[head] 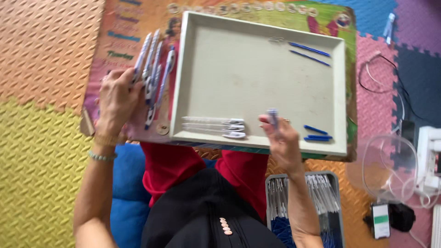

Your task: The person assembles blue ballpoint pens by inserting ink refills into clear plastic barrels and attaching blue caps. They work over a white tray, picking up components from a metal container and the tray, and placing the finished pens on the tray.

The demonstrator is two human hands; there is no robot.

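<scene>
A pale rectangular tray (216, 59) lies on a colourful board (124, 46) across my lap. My left hand (117, 98) rests on the board left of the tray, fingers on a row of several white-and-blue pens (154, 76). My right hand (281, 140) is at the tray's near edge, pinching a small blue pen part (273, 115) upright. Clear pen barrels (213, 126) lie in the tray's near left. Thin blue refills (310, 53) lie at the far right, and short blue caps (317, 134) lie just right of my right hand.
A grey box (321, 193) of pen parts sits on the floor by my right knee. A clear plastic bowl (388, 167), a phone (380, 220), cables (381, 78) and a white device (429, 158) lie to the right on foam floor mats (41, 69).
</scene>
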